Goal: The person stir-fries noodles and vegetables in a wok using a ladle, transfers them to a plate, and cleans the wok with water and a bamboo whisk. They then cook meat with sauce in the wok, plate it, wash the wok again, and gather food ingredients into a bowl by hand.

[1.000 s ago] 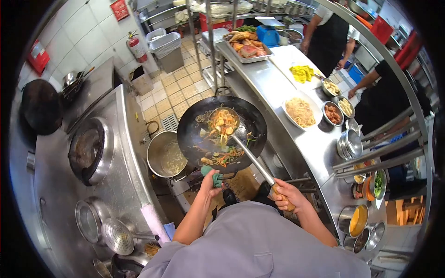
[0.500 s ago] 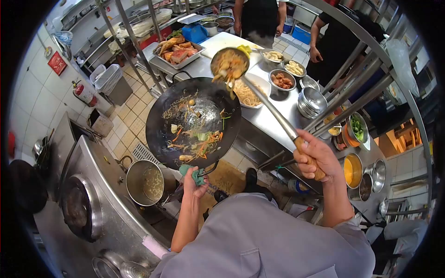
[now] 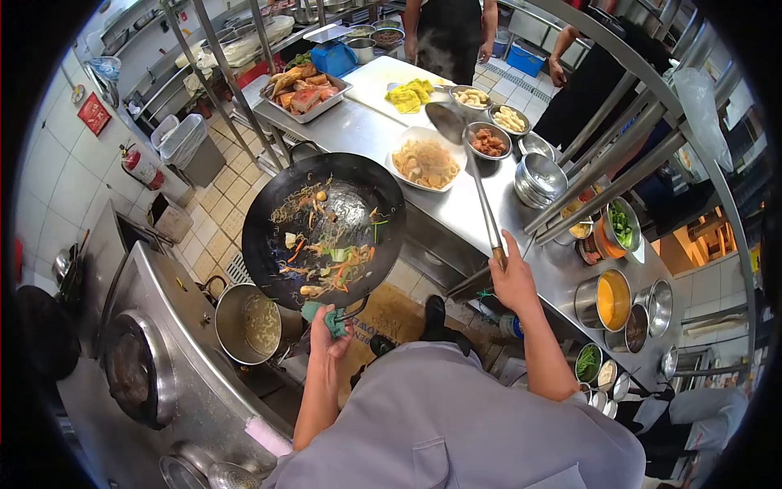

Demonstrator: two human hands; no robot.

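Note:
My left hand (image 3: 332, 330) is closed on the near handle of a black wok (image 3: 362, 204), with a folded green cloth (image 3: 322, 316) between. Noodles, carrot strips and leafy bits cling inside the tilted wok. My right hand (image 3: 511, 277) grips the wooden end of a long-handled ladle (image 3: 481, 187); its dark bowl hangs over the counter beside the small bowls. To the left of that handle, a white bowl (image 3: 401, 174) on the steel counter holds noodles with other food heaped on top.
Bowls of reddish meat (image 3: 489, 142) and pale pieces (image 3: 511, 120) line the steel counter (image 3: 464, 213). A tray of meat (image 3: 307, 116) stands at its far left. A pot (image 3: 278, 297) with noodles in liquid is below the wok. Two other people stand beyond the counter.
The ladle, full of food before, has swung right and come down past the white bowl. Food from it now tops the noodles there. The wok has shifted slightly left and down in view.

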